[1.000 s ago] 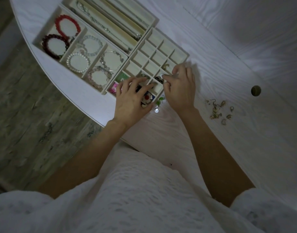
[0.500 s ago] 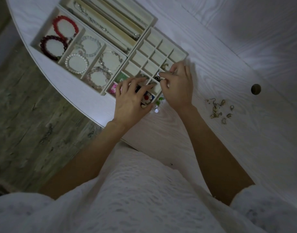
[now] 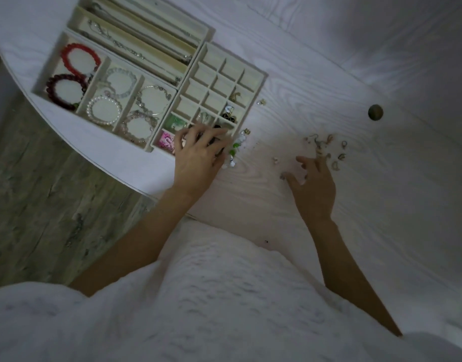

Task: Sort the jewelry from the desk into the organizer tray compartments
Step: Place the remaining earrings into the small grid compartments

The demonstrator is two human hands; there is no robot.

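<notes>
Several small gold-toned earrings (image 3: 326, 147) lie scattered on the white desk (image 3: 381, 205), well right of the organizer tray (image 3: 258, 82). The right hand (image 3: 312, 184) hovers at the near-left edge of that cluster, its fingers (image 3: 303, 162) spread and loosely bent toward the pieces; whether they touch any cannot be told through the blur. The left hand (image 3: 198, 155) rests flat with straight, spread fingers over the near corner of the tray's small-square grid, holding nothing visible. Just beside it on the desk sits a little heap of green and white beads (image 3: 235, 150). A few grid squares hold earrings, and the larger compartments to the left hold a red bracelet (image 3: 79, 60), a dark red bracelet (image 3: 64, 91) and a pearl bracelet (image 3: 103, 109). A round dark knob (image 3: 375, 112) shows further right.
</notes>
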